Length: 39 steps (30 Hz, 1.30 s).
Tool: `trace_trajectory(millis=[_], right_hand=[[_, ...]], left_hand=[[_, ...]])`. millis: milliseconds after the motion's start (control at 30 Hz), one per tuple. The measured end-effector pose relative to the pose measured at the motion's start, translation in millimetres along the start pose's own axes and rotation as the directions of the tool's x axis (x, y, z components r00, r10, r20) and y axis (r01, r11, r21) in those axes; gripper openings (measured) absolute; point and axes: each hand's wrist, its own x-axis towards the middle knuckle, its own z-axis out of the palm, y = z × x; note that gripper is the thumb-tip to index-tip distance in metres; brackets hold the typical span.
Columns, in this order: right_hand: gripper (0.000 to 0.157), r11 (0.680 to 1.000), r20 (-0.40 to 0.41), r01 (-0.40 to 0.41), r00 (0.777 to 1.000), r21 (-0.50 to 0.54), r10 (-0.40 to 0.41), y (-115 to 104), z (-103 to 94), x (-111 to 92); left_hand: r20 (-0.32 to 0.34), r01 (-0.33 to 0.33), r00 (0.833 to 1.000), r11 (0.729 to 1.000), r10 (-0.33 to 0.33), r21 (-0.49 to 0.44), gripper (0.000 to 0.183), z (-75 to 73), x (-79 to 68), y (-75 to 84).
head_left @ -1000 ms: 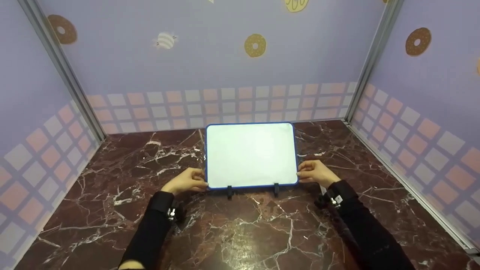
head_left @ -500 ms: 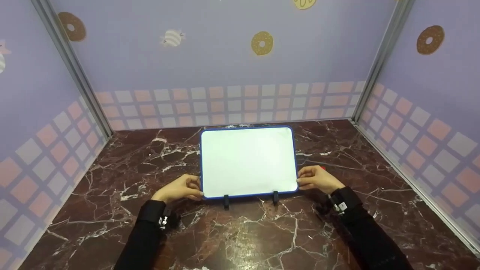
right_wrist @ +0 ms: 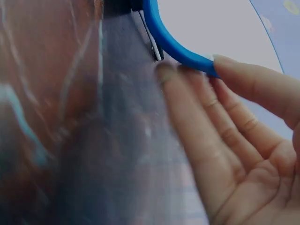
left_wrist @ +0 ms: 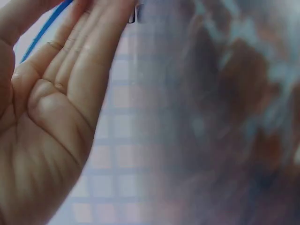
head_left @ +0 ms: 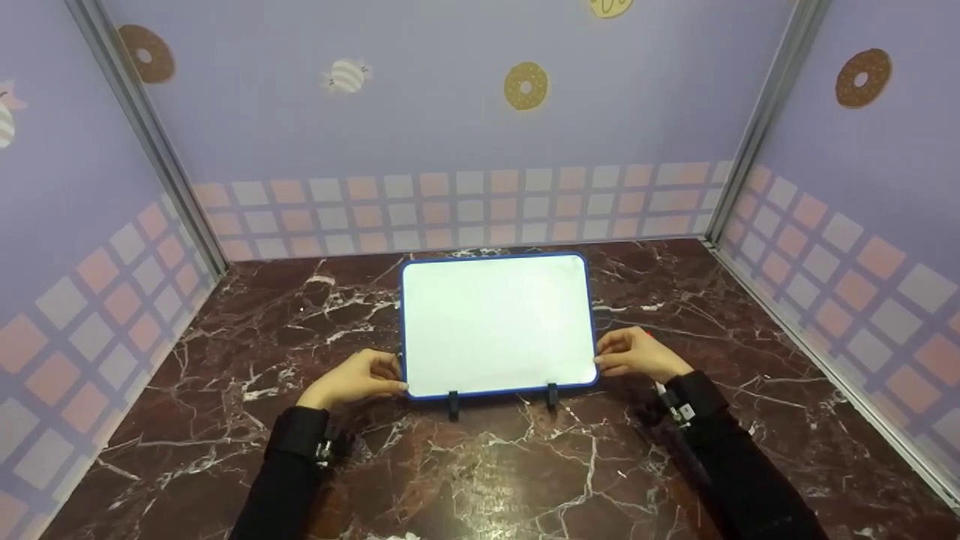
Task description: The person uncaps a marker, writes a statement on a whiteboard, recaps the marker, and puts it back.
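A small whiteboard (head_left: 499, 326) with a blue frame leans back on two black stand feet (head_left: 453, 405) in the middle of the table, its white face toward me and bare of marks. My left hand (head_left: 356, 379) holds its lower left edge, thumb at the front corner and fingers reaching behind. At the lower right edge my right hand (head_left: 637, 354) pinches the frame. In the right wrist view the thumb (right_wrist: 255, 84) lies on the front of the blue rim and the other fingers go behind it. The left wrist view shows the palm (left_wrist: 44, 136), with the fingertips cut off at the top.
Dark red marbled tabletop (head_left: 247, 435) spreads all around the board. A lilac back wall (head_left: 442, 127) with a checked lower band stands behind, and side walls close in left and right. A small red spot (head_left: 649, 336) shows behind the right hand.
Both hands have drawn the whiteboard toward me and slightly left, so its top edge sits below the wall's base line. In the last half second almost nothing has moved.
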Motion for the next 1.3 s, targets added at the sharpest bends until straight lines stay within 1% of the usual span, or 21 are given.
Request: trace_trajectory(millis=[33,100,167,200,233,267,333,400,467,500,567,600,633,700,767,800,900,1033,1167,1233,1300], right_hand=[[0.03,0.998,-0.029,0.012,0.999,-0.066,-0.014,-4,0.1,-2],[0.032,0.976,-0.11,0.045,0.992,-0.215,-0.07,-13,0.7,-5],[0.032,0.924,-0.2,0.069,0.968,-0.376,-0.153,-21,1.9,-8],[0.031,0.894,-0.241,0.07,0.951,-0.442,-0.194,-24,2.3,-10],[0.032,0.861,-0.277,0.067,0.932,-0.504,-0.234,-27,3.5,-11],[0.033,0.831,-0.305,0.061,0.913,-0.553,-0.27,-30,4.9,-11],[0.039,0.774,-0.333,0.045,0.885,-0.631,-0.324,-34,7.8,-13],[0.048,0.725,-0.346,0.024,0.868,-0.689,-0.358,-37,10.6,-13],[0.058,0.675,-0.351,-0.006,0.858,-0.738,-0.376,-38,13.1,-13],[0.062,0.651,-0.352,-0.022,0.855,-0.758,-0.38,-38,14.0,-13],[0.067,0.614,-0.358,-0.054,0.851,-0.788,-0.384,-37,14.9,-12],[0.069,0.597,-0.363,-0.069,0.848,-0.799,-0.387,-36,15.2,-12],[0.071,0.582,-0.366,-0.086,0.847,-0.809,-0.385,-35,15.3,-11],[0.072,0.556,-0.37,-0.111,0.848,-0.824,-0.379,-31,15.3,-10],[0.073,0.54,-0.369,-0.129,0.856,-0.832,-0.363,-27,15.1,-10],[0.074,0.534,-0.365,-0.136,0.862,-0.835,-0.351,-25,14.9,-10],[0.075,0.531,-0.359,-0.156,0.882,-0.833,-0.304,-19,12.7,-11],[0.073,0.532,-0.373,-0.189,0.89,-0.825,-0.263,-18,8.2,-15],[0.074,0.536,-0.428,-0.27,0.883,-0.8,-0.195,-20,3.1,-20],[0.077,0.519,-0.464,-0.322,0.87,-0.792,-0.168,-20,0.4,-23],[0.074,0.513,-0.501,-0.366,0.853,-0.776,-0.149,-19,-2.4,-26]], left_hand=[[-0.031,-0.003,0.999,0.997,0.006,0.077,0.023,-1.5,-3.0,5.0],[-0.115,0.017,0.993,0.973,0.01,0.231,0.023,-4.7,-9.3,15.9],[-0.212,0.049,0.977,0.936,0.028,0.35,0.02,-7.3,-14.9,26.8],[-0.261,0.071,0.965,0.921,0.034,0.384,0.019,-7.5,-17.4,32.0],[-0.314,0.095,0.948,0.902,0.047,0.421,0.019,-7.3,-19.5,36.5],[-0.367,0.123,0.928,0.881,0.06,0.456,0.021,-6.4,-21.3,40.2],[-0.463,0.177,0.881,0.841,0.096,0.511,0.031,-3.3,-23.9,45.0],[-0.541,0.235,0.83,0.797,0.133,0.556,0.047,1.5,-25.8,46.7],[-0.594,0.287,0.787,0.755,0.165,0.59,0.06,6.3,-27.0,46.1],[-0.612,0.306,0.769,0.736,0.183,0.604,0.065,8.4,-27.4,44.9],[-0.637,0.334,0.74,0.704,0.216,0.627,0.071,11.9,-28.5,42.9],[-0.647,0.344,0.728,0.695,0.227,0.631,0.073,13.0,-28.9,41.7],[-0.654,0.357,0.721,0.688,0.227,0.632,0.075,14.0,-29.5,40.1],[-0.663,0.375,0.714,0.678,0.224,0.633,0.078,15.4,-31.0,36.4],[-0.664,0.391,0.721,0.674,0.199,0.627,0.08,16.0,-32.6,32.7],[-0.661,0.398,0.727,0.672,0.184,0.625,0.08,16.0,-33.6,30.6],[-0.651,0.409,0.746,0.672,0.144,0.617,0.08,16.0,-34.9,26.3],[-0.643,0.412,0.757,0.679,0.116,0.607,0.079,14.7,-35.1,23.9],[-0.643,0.411,0.759,0.69,0.103,0.596,0.078,14.2,-35.2,23.7],[-0.646,0.411,0.757,0.695,0.1,0.59,0.078,14.3,-35.2,23.7],[-0.643,0.41,0.76,0.698,0.094,0.587,0.077,14.1,-35.3,23.1]])
